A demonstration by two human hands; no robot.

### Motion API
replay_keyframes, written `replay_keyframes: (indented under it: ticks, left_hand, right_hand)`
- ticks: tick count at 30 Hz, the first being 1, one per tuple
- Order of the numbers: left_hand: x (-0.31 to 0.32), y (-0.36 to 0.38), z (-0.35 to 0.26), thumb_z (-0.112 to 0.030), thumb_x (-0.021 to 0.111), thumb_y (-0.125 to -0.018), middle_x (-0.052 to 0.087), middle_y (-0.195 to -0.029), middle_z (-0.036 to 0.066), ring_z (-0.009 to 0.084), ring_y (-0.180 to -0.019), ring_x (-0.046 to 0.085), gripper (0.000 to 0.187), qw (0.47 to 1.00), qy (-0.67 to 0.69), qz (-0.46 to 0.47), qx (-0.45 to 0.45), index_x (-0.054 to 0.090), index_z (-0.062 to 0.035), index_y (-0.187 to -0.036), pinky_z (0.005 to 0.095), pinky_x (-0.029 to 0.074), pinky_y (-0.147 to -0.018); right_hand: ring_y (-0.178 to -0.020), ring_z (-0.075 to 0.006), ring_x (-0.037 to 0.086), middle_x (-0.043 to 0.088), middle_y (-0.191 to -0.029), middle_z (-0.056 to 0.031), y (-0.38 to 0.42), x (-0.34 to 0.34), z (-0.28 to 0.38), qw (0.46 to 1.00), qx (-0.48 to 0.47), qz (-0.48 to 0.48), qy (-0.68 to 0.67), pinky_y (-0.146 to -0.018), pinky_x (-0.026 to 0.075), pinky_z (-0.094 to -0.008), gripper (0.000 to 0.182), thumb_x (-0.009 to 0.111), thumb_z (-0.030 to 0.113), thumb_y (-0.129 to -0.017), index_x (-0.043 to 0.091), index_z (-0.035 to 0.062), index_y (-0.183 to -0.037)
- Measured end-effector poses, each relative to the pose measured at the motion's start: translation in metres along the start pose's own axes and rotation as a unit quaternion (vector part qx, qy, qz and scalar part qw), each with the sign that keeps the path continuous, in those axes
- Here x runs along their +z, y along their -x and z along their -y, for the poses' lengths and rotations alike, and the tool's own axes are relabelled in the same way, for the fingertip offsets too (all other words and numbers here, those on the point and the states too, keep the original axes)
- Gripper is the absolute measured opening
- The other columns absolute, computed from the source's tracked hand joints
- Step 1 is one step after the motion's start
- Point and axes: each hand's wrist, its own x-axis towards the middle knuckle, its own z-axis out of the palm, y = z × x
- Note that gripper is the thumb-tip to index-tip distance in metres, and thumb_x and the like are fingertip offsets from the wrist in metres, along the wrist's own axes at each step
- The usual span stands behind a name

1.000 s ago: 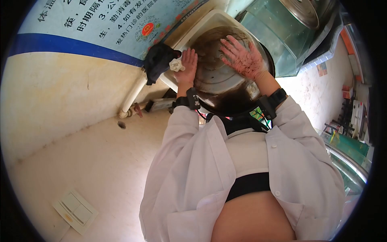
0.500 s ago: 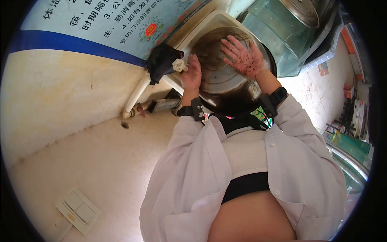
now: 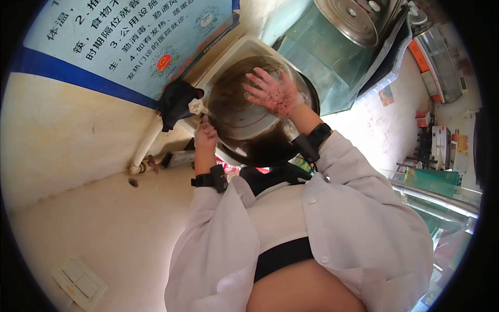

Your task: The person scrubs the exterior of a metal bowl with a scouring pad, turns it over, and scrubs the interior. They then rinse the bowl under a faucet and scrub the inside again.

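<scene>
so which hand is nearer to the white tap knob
Left. The left hand is just below the white tap knob in the picture; the right hand is farther off, over the big round pan.

Space is open above the pan (image 3: 244, 120), but a white knob (image 3: 196, 106) crowds its left

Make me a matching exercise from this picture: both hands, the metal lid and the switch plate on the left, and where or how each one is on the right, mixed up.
Column one:
1. left hand
2. right hand
3. metal lid
4. switch plate

Column two:
A. by the glass box, near the top of the picture
B. on the pale wall, at the picture's bottom left
C. close to the white knob
D. open, palm showing, over the round pan

Right pairs: 1-C, 2-D, 3-A, 4-B
</scene>
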Motion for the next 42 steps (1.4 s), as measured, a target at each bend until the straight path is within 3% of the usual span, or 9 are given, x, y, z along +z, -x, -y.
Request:
replay_keyframes:
  ticks: [4, 8, 19, 26, 29, 30, 33, 36, 42]
  left_hand:
    - [0.018, 0.027, 0.013, -0.036, 0.032, -0.087, 0.031, -0.047, -0.003, 0.0087, -0.033, 0.022, 0.033, 0.992, -0.008, -0.094, 0.081, 0.044, -0.0151, -0.065, 0.0229, 0.015, -0.031]
    - [0.006, 0.048, 0.008, -0.043, 0.033, -0.085, 0.027, -0.044, -0.001, 0.0115, -0.032, 0.019, 0.041, 0.993, 0.084, -0.001, 0.084, 0.034, -0.0151, -0.055, 0.0257, 0.013, -0.032]
    - [-0.016, 0.106, 0.001, -0.028, 0.034, -0.083, 0.024, -0.045, -0.003, 0.0103, -0.035, 0.018, 0.034, 0.991, 0.065, -0.026, 0.117, 0.028, -0.0160, -0.052, 0.0242, 0.012, -0.033]
    - [-0.028, 0.130, -0.009, -0.028, 0.031, -0.084, 0.025, -0.045, -0.002, 0.0103, -0.034, 0.019, 0.034, 0.988, 0.060, -0.049, 0.130, 0.028, -0.0160, -0.053, 0.0243, 0.013, -0.032]
    - [-0.032, 0.132, -0.015, -0.028, 0.031, -0.084, 0.025, -0.044, -0.002, 0.0104, -0.034, 0.020, 0.034, 0.988, 0.065, -0.042, 0.130, 0.028, -0.0160, -0.053, 0.0243, 0.013, -0.032]
    - [-0.032, 0.132, -0.016, -0.028, 0.031, -0.084, 0.025, -0.044, -0.002, 0.0104, -0.034, 0.020, 0.034, 0.989, 0.065, -0.042, 0.128, 0.028, -0.0160, -0.053, 0.0243, 0.013, -0.032]
    - [-0.029, 0.130, -0.015, -0.028, 0.031, -0.085, 0.025, -0.044, -0.002, 0.0105, -0.034, 0.020, 0.034, 0.988, 0.064, -0.053, 0.126, 0.028, -0.0163, -0.053, 0.0243, 0.014, -0.032]
    - [-0.027, 0.127, -0.013, -0.027, 0.030, -0.085, 0.025, -0.044, -0.002, 0.0104, -0.034, 0.020, 0.034, 0.991, 0.065, -0.056, 0.103, 0.028, -0.0166, -0.053, 0.0243, 0.014, -0.032]
    - [-0.026, 0.130, -0.009, -0.024, 0.037, -0.082, 0.025, -0.046, -0.003, 0.0101, -0.035, 0.021, 0.031, 0.991, 0.059, -0.043, 0.115, 0.029, -0.0163, -0.053, 0.0243, 0.014, -0.033]
  right_hand:
    - [-0.117, -0.0335, 0.029, 0.031, -0.129, -0.0093, -0.001, -0.001, -0.012, 1.000, 0.001, -0.027, 0.002, -0.094, 0.024, -0.0485, 0.063, 0.013, 0.055, -0.083, 0.027, 0.0130, -0.127]
    - [-0.116, -0.0272, 0.032, 0.032, -0.128, -0.0087, -0.025, -0.009, -0.054, 0.984, 0.003, -0.170, 0.062, -0.091, 0.028, -0.0447, 0.062, 0.020, 0.055, -0.083, 0.025, 0.0123, -0.128]
    - [-0.112, -0.0243, 0.037, 0.034, -0.127, -0.0066, -0.107, -0.043, -0.156, 0.968, 0.000, -0.238, 0.078, -0.089, 0.028, -0.0423, 0.062, 0.018, 0.054, -0.083, 0.025, 0.0114, -0.127]
    - [-0.082, -0.0237, 0.052, 0.053, -0.107, -0.0050, -0.147, -0.053, -0.151, 0.963, 0.039, -0.267, 0.017, -0.050, 0.039, -0.0300, 0.057, 0.009, 0.052, -0.082, 0.041, 0.0188, -0.117]
    - [-0.078, -0.0229, 0.053, 0.054, -0.105, -0.0038, -0.150, -0.054, -0.143, 0.955, 0.036, -0.258, 0.139, -0.052, 0.040, -0.0322, 0.056, 0.010, 0.051, -0.083, 0.039, 0.0178, -0.119]
    - [-0.064, -0.0268, 0.053, 0.053, -0.067, -0.0041, -0.152, -0.054, -0.145, 0.958, 0.012, -0.262, 0.111, -0.042, 0.041, -0.0316, 0.051, 0.019, 0.049, -0.084, 0.055, 0.0135, -0.094]
    - [-0.054, -0.0226, 0.050, 0.050, -0.060, -0.0027, -0.165, -0.043, -0.150, 0.941, -0.017, -0.336, 0.035, -0.040, 0.038, -0.0304, 0.038, 0.033, 0.041, -0.082, 0.057, 0.0123, -0.082]
    - [-0.063, -0.0229, 0.053, 0.058, -0.082, -0.0058, -0.178, -0.092, -0.154, 0.969, 0.033, -0.245, 0.001, -0.049, 0.044, -0.0325, 0.047, 0.024, 0.047, -0.083, 0.055, 0.0130, -0.092]
    - [-0.059, -0.0220, 0.050, 0.055, -0.073, -0.0042, -0.187, -0.113, -0.162, 0.974, 0.077, -0.210, -0.041, -0.048, 0.040, -0.0318, 0.044, 0.030, 0.051, -0.077, 0.055, 0.0153, -0.084]
